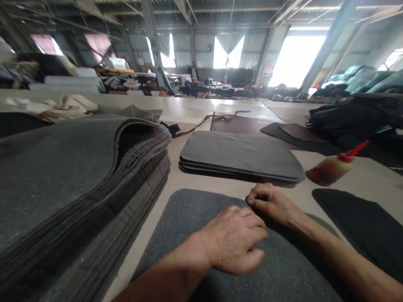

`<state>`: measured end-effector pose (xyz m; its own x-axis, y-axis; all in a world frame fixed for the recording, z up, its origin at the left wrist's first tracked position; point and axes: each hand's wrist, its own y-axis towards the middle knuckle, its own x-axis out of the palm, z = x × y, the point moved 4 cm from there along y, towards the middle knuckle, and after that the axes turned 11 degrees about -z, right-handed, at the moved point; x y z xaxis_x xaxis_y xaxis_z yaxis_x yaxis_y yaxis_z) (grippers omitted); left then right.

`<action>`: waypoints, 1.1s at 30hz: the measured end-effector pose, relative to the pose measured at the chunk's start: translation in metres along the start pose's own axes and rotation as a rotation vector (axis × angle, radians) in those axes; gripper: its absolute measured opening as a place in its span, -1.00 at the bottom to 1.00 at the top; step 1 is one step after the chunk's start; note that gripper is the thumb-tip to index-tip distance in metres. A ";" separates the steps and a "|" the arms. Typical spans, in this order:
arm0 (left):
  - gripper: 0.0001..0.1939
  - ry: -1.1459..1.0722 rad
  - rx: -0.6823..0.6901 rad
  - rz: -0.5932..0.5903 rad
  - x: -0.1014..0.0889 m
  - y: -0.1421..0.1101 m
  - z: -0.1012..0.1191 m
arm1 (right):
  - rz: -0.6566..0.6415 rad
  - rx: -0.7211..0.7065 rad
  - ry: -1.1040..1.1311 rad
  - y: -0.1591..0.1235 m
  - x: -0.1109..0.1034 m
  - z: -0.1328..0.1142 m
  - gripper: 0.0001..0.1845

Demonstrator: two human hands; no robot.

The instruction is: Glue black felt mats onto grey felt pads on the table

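Note:
A grey felt-like sheet [189,218] with rounded corners lies on the table in front of me. My left hand [236,239] rests palm down on it, fingers loosely bent and thumb apart, holding nothing. At the sheet's far edge my right hand [270,203] is closed, with thumb and forefinger pinching that edge. The sheet's near part runs out of view below my forearms. Just beyond my hands sits a neat stack of similar grey pieces [239,155].
A tall pile of folded grey sheets [56,155] fills the left. To the right are a glue bottle with a red nozzle [330,170] and a black piece [362,222]. Dark fabric [352,121] is heaped behind them. A brown strip [201,122] lies across the table [154,235].

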<state>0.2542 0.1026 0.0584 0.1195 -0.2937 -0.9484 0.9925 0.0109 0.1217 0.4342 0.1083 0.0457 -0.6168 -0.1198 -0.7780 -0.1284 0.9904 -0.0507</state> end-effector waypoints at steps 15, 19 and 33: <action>-0.70 0.006 -0.001 -0.002 -0.002 0.000 0.000 | -0.062 -0.074 -0.009 -0.002 -0.006 -0.008 -0.80; -0.69 0.005 0.009 -0.002 -0.001 0.000 0.000 | -0.036 -0.070 -0.001 -0.002 -0.004 -0.007 -0.82; -0.69 0.005 0.004 0.011 -0.001 0.001 0.000 | 0.004 -0.098 0.052 -0.002 -0.003 -0.011 -0.80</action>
<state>0.2547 0.1030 0.0592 0.1307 -0.2883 -0.9486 0.9910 0.0100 0.1335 0.4280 0.1059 0.0549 -0.6565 -0.1215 -0.7444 -0.1991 0.9798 0.0157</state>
